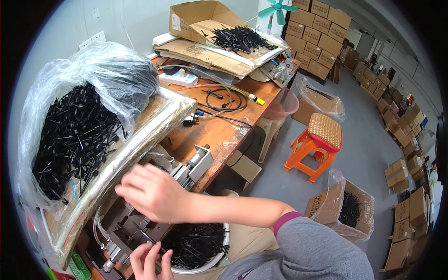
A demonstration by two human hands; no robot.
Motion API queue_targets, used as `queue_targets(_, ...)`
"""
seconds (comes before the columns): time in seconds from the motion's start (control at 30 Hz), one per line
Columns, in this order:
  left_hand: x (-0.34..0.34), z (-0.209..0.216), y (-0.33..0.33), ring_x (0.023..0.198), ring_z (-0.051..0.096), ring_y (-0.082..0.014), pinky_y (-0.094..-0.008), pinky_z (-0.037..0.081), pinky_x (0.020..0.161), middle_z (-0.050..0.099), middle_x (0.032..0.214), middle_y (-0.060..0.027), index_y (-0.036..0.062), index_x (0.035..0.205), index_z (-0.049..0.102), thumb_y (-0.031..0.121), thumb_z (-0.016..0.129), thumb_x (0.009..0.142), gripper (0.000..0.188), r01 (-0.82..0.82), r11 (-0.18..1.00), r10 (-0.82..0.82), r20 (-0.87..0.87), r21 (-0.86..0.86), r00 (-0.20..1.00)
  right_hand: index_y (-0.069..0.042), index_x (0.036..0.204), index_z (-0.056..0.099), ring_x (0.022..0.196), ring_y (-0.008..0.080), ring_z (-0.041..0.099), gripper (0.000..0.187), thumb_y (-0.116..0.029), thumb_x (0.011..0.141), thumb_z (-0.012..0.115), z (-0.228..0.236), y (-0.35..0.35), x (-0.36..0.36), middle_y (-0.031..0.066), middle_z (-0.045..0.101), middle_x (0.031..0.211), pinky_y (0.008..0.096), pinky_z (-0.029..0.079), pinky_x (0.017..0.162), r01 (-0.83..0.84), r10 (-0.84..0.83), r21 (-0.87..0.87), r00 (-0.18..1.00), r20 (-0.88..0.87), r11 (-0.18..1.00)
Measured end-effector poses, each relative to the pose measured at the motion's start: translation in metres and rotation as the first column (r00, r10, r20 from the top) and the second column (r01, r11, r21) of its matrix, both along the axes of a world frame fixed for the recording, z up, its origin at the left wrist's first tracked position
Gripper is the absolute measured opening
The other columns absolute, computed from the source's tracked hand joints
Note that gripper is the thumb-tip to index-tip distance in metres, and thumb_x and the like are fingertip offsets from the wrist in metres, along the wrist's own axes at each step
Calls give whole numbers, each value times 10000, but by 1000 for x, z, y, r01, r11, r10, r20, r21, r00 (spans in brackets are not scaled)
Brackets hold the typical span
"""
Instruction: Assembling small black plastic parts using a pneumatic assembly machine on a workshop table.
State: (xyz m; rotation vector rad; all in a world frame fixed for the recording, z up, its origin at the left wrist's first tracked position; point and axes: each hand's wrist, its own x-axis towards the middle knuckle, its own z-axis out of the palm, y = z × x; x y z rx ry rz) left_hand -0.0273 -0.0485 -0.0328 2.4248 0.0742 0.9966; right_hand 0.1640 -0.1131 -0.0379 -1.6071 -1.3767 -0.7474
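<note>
My left hand [150,262] is at the lower edge, its fingertips pinching a thin black plastic part [148,238] that points toward a dark metal fixture [122,227]. Slightly blurred, my right hand [151,192] hangs above the fixture with its fingers curled together; whatever they hold is hidden. By the fixture are clear hoses [96,226] and a metal cylinder [198,157]. A white basin [227,240] full of black plastic parts [196,245] sits below my right forearm. To the left, more black parts [77,140] fill a plastic-lined tray [135,140].
Cardboard with a black pile [240,38] covers the table's far end. Cables [228,100] and a power strip [178,79] lie on the wooden table [221,135]. An orange stool [313,147] and a plastic-lined carton [343,207] stand right; cartons [317,35] are stacked behind.
</note>
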Motion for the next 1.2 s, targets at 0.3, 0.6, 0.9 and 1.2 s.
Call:
queue_targets(0.3, 13, -45, -1, 768, 720, -248, -314, 561, 684, 657, 1294, -144, -21, 965, 687, -1, 770, 760, 222, -142, 989, 150, -242, 50, 959, -58, 988, 646, 1016, 291, 549, 298, -246, 783, 752, 20, 81, 65, 113, 590, 976, 417, 396, 876, 348, -350, -188, 937, 24, 918)
queue_targets(0.6, 29, -46, 3, 701, 710, -233, -298, 541, 597, 665, 1282, -146, -22, 928, 682, -13, 772, 754, 196, -201, 979, 203, -270, 34, 941, -55, 923, 708, 1015, 292, 601, 283, -290, 779, 775, 17, 119, 77, 122, 617, 998, 415, 472, 842, 231, -278, -363, 957, -83, 903)
queue_targets(0.9, 31, -42, 3, 667, 678, -186, -276, 528, 580, 665, 1286, -152, -33, 933, 684, -29, 785, 736, 221, -175, 985, 168, -299, 4, 939, -17, 968, 699, 944, 323, 687, 475, -360, 670, 840, 33, 134, 79, 161, 683, 967, 417, 559, 825, 55, -195, -532, 958, -211, 845)
queue_targets(1.2, 32, -43, 6, 699, 725, -212, -268, 578, 608, 667, 1259, -178, -32, 933, 685, -17, 793, 741, 221, -159, 985, 136, -285, -62, 949, -92, 856, 680, 975, 293, 651, 216, -216, 713, 784, 35, 113, 89, 83, 650, 864, 425, 553, 806, 62, -66, -390, 998, 3, 919)
